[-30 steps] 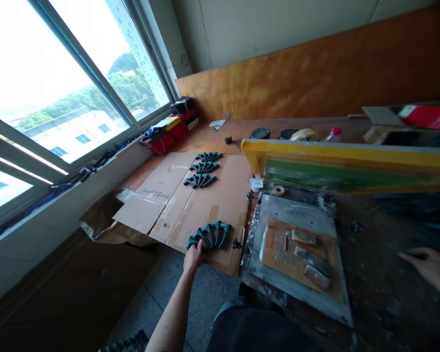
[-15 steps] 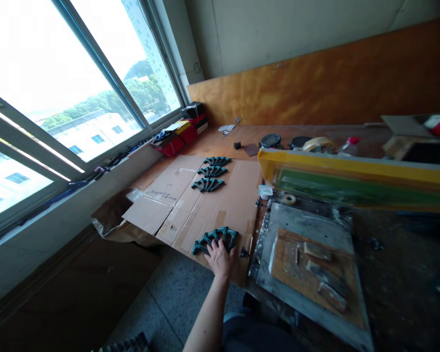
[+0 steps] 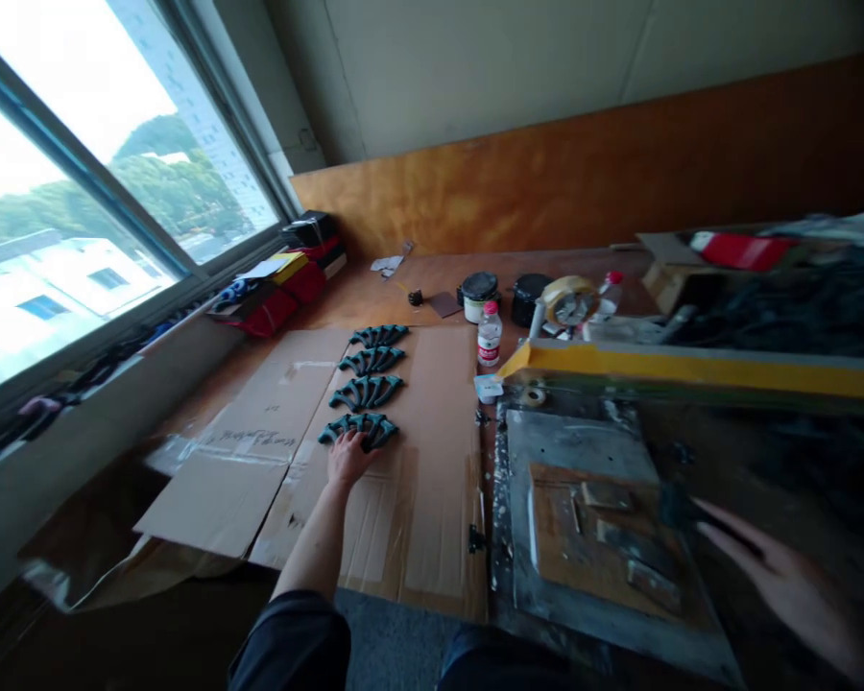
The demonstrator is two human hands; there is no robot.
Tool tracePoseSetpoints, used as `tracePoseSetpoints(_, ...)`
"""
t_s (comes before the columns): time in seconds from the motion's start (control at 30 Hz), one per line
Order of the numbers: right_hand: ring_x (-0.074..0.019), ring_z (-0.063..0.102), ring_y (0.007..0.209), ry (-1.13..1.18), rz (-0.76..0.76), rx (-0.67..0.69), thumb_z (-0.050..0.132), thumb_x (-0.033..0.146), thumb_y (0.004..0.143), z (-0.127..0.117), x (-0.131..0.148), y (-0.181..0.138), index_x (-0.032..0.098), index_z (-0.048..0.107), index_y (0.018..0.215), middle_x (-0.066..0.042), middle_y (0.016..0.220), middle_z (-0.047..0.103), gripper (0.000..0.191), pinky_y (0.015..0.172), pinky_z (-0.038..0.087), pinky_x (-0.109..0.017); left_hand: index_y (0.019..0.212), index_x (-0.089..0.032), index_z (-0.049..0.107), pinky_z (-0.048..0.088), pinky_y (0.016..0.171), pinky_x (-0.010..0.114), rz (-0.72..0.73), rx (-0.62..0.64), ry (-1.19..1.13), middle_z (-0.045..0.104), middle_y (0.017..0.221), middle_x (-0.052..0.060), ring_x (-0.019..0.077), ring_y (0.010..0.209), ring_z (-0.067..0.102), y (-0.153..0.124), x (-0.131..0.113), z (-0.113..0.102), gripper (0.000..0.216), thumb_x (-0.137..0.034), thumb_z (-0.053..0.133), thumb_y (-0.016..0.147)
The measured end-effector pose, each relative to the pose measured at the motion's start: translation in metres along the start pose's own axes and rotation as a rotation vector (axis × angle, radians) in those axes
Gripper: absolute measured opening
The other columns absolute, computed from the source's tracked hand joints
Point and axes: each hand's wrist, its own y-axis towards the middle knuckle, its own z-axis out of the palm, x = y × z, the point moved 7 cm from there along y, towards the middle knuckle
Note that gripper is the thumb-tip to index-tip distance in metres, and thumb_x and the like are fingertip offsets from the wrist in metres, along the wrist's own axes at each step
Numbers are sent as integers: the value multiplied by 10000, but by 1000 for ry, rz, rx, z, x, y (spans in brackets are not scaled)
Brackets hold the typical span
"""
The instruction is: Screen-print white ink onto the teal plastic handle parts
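My left hand (image 3: 347, 454) lies on the nearest fan of dark teal curved parts (image 3: 360, 429), fingers laid over them on the flattened cardboard (image 3: 418, 480). That fan sits at the near end of a row with three more like it, the closest of them (image 3: 366, 391) just beyond. My right hand (image 3: 792, 585) hovers at the lower right, fingers stretched out and blurred, over the dark bench next to a metal plate (image 3: 583, 451) bearing a wooden board (image 3: 597, 547).
A yellow-framed screen (image 3: 698, 369) stands raised over the plate. Behind it are a small bottle (image 3: 488, 336), ink pots (image 3: 478, 293), a tape roll (image 3: 570, 300) and clutter. Red and black boxes (image 3: 288, 283) sit by the window at left.
My left hand has slid the fan of teal parts from the near cardboard edge up the sheet to join the row. My right hand has come back into view at lower right.
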Motion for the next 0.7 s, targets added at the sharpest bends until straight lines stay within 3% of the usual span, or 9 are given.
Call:
tracePoseSetpoints(0.13, -278, 609, 1100, 33, -204, 153, 466, 446, 902, 30, 64, -14, 382, 656, 1174, -37, 1185, 657, 338, 932, 523, -455, 1244, -183, 587, 346, 1029, 496, 34, -9, 4, 520, 1380, 159, 345, 1271, 444, 6, 5, 18, 542, -478, 624, 792)
tracePoseSetpoints(0.23, -237, 626, 1047, -61, -377, 155, 422, 261, 929, 47, 103, -17, 326, 688, 1131, -24, 1108, 689, 341, 902, 549, -427, 1336, -182, 503, 282, 1051, 583, 16, -144, -25, 419, 1466, 176, 393, 1357, 326, -2, -8, 13, 627, -506, 597, 807)
tracePoseSetpoints(0.3, -220, 634, 976, -104, -465, 146, 397, 151, 907, 54, 116, -18, 287, 704, 1106, -52, 1042, 698, 391, 845, 568, -396, 1317, -164, 513, 303, 1071, 521, 36, -225, -151, 432, 1454, 180, 353, 1353, 355, -9, -36, -2, 577, -476, 568, 835)
tracePoseSetpoints(0.43, -216, 614, 942, -202, -576, 120, 385, 46, 851, 58, 122, -17, 249, 708, 1100, -89, 1007, 669, 455, 837, 559, -387, 1192, -173, 587, 397, 1026, 377, 151, -293, -648, 598, 1275, 140, 253, 1216, 522, -28, -134, -65, 442, -463, 527, 864)
tracePoseSetpoints(0.53, -235, 592, 1036, -290, -639, 129, 394, 44, 849, 56, 122, -15, 250, 707, 1096, -96, 1107, 650, 450, 888, 532, -416, 1197, -190, 567, 491, 849, 307, 239, -249, -1164, 690, 988, 72, 181, 946, 640, -46, -213, -125, 477, -532, 508, 869)
tracePoseSetpoints(0.6, -248, 539, 1165, -323, -685, 148, 412, 84, 882, 58, 126, -12, 252, 649, 1204, -94, 1276, 587, 434, 951, 492, -441, 976, -170, 618, 507, 682, 262, 303, -209, -1437, 635, 689, 7, 129, 638, 609, -57, -254, -162, 474, -588, 412, 892)
tracePoseSetpoints(0.7, -260, 388, 1333, -315, -773, 232, 492, 282, 935, 72, 136, -15, 250, 409, 1430, -93, 1465, 409, 503, 1071, 366, -502, 574, -186, 514, 458, 539, 233, 337, -170, -1504, 459, 452, -29, 99, 435, 469, -70, -285, -198, 592, -644, 317, 892)
